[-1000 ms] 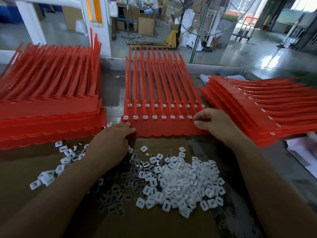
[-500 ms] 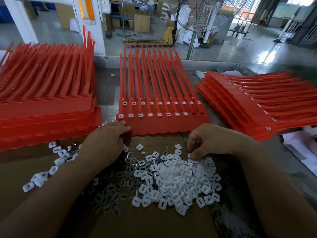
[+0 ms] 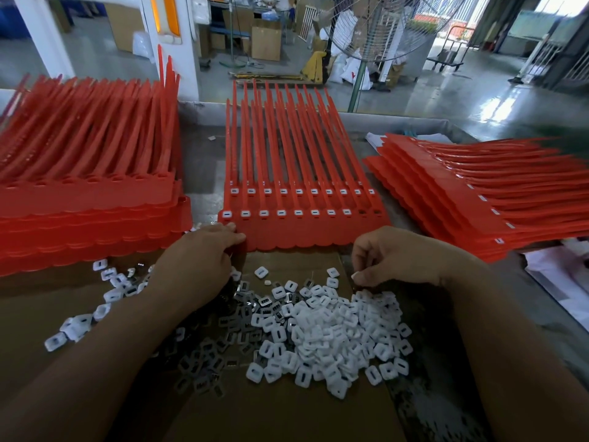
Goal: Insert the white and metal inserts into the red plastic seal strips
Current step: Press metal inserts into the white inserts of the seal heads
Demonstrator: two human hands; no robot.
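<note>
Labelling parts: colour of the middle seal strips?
Red; the seal strips show best in the head view.

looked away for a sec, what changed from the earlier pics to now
The right hand left the right end of the front seal strip and pulled back toward the person, now curled over the far edge of the white inserts pile; whether it pinches one is unclear. The left hand stays on the strip's left corner; strips and pile unchanged.

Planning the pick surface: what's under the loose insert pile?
A brown cardboard sheet lies under the white inserts and the darker metal inserts. The left forearm covers part of the pile; whatever lies under the cardboard is hidden.
</note>
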